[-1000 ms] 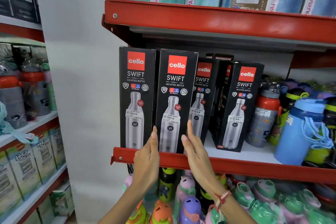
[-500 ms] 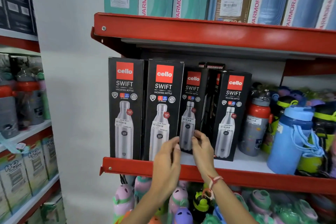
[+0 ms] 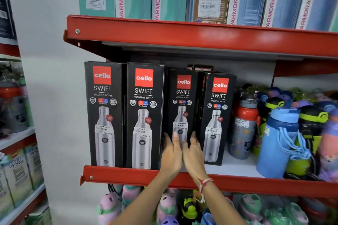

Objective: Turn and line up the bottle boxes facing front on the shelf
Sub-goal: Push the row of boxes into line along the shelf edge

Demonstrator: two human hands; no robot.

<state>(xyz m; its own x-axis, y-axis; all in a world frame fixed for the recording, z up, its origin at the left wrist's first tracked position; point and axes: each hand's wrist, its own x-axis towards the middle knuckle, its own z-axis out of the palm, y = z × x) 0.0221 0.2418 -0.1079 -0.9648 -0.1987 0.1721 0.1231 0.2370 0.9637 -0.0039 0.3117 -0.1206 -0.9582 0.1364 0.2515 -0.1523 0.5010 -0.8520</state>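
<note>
Shelf (image 3: 128, 175), left to right: two boxes (image 3: 105, 115) standing flush at the front edge; third box (image 3: 182, 104) standing upright, sitting further back; fourth box (image 3: 217, 118) angling slightly. Left hand (image 3: 171, 153) and right hand (image 3: 193, 153), fingers spread, are flanking the third box's lower end; whether they are clamping it cannot be told.

Bare white shelf floor (image 3: 237, 167) lies open right of the fourth box (image 3: 216, 120); loose bottles (image 3: 281, 142) crowd beyond.
</note>
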